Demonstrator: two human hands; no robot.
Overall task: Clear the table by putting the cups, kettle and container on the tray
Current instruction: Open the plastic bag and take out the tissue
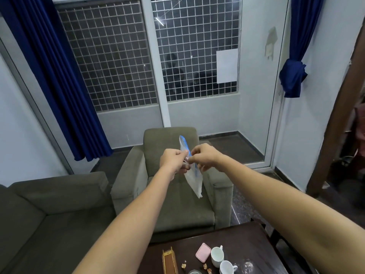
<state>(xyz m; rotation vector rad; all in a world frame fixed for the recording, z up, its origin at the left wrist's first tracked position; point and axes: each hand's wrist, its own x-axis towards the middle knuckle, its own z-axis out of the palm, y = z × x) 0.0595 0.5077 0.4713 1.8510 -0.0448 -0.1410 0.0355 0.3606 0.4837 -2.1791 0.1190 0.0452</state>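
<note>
Pinching limp translucent plastic bag (194, 180), fingers (181, 154) curled

A bag (194, 182) is held between the left hand (171, 159) and the right hand (205, 158), in front of the armchair (177, 210). The sofa (49, 214) is set at the armchair's 9 o'clock, the table (246, 240) at its 5 o'clock. On the table, a cup (217, 256) is stood with a second cup (227, 267) at its 5 o'clock, a container (203, 252) just beside it at 10 o'clock and a rack (169, 262) at 9 o'clock.
</note>
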